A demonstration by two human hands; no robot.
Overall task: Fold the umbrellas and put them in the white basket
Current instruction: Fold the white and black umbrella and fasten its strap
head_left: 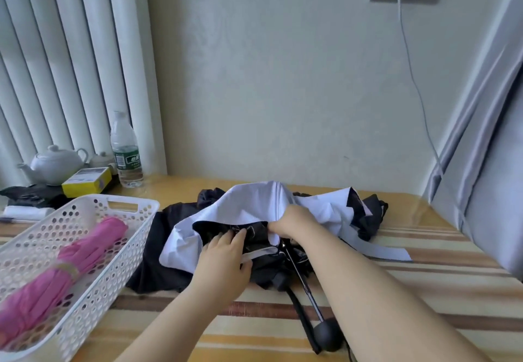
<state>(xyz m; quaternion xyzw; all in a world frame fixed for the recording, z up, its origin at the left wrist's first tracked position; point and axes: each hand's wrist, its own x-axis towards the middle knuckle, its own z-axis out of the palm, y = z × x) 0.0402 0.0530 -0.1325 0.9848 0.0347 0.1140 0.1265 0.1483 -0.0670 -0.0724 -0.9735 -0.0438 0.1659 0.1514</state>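
From my remote seat I see a collapsed umbrella [249,214] lying in a loose heap at the middle of the striped surface [410,291], just right of the white basket [85,248]. Its canopy is pale lavender-white on one face and black on the other, crumpled and unrolled, with a long pale flap trailing out to the right. A black shaft runs toward me from under the cloth and ends in a rounded dark handle [329,333] near the front edge. More black cloth spreads under and behind the pale canopy; I cannot tell whether it belongs to this umbrella or to a second one.

My left hand [223,268] rests on the black inner folds with its fingers stretched forward and only slightly bent, touching the cloth. My right hand [291,223] is curled and grips a bunch of the pale canopy at its edge, lifting it a little off the heap.

The white basket is a perforated plastic tray with a slot handle at its far end, sitting on the left of the surface. Inside lies one pink umbrella [56,274], rolled and bound with a band around its middle, set lengthwise.

Behind the basket stand a clear water bottle [126,152], a white teapot [55,166] and a yellow box [86,181].
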